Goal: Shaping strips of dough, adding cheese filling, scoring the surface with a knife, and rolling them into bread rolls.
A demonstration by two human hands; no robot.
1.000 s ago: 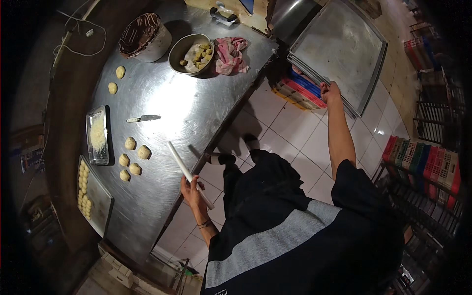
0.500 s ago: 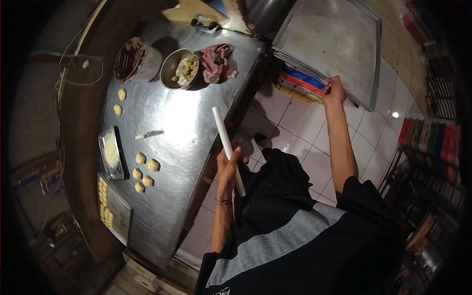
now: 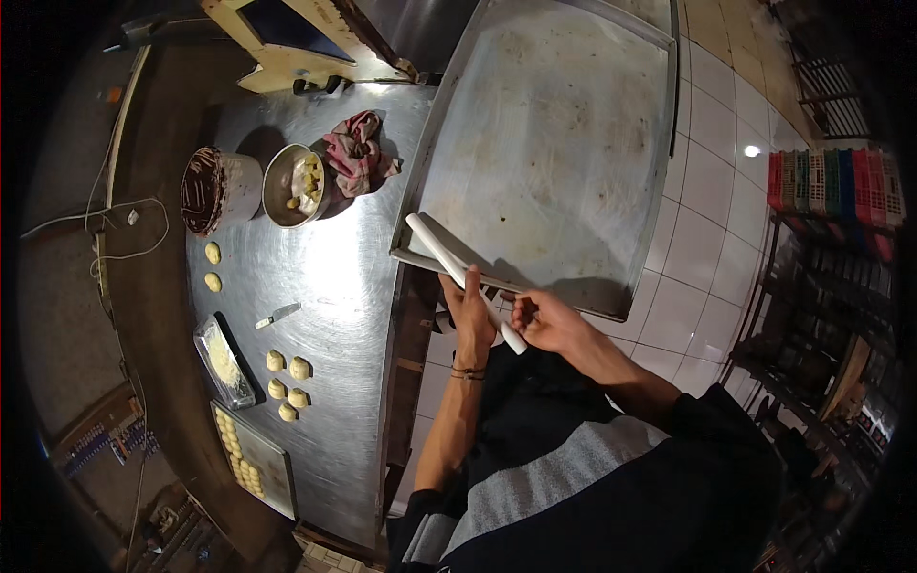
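A white rolling pin [image 3: 465,282] is lying slantwise across the near edge of a large empty baking tray [image 3: 564,124], its far end resting over the tray's corner and its near end pointing toward the person; the left hand [image 3: 468,310] is closing around the pin's middle from below, and the right hand [image 3: 541,322] is gripping it near the lower end, fingers curled around it; the tray is sitting partly on the steel worktop [image 3: 334,277] and jutting out over the tiled floor [image 3: 712,191]; to the left of the tray a pink crumpled cloth [image 3: 357,153] is lying just beside a metal bowl [image 3: 291,185] holding what are probably pieces of dough, and a dark-rimmed tin [image 3: 215,189] is standing next to that; nearer the person, small dough balls [image 3: 287,384] are sitting in a cluster, with a small knife [image 3: 279,314] well apart above them and a smaller tray of shaped pieces [image 3: 253,458] at the worktop's near edge.
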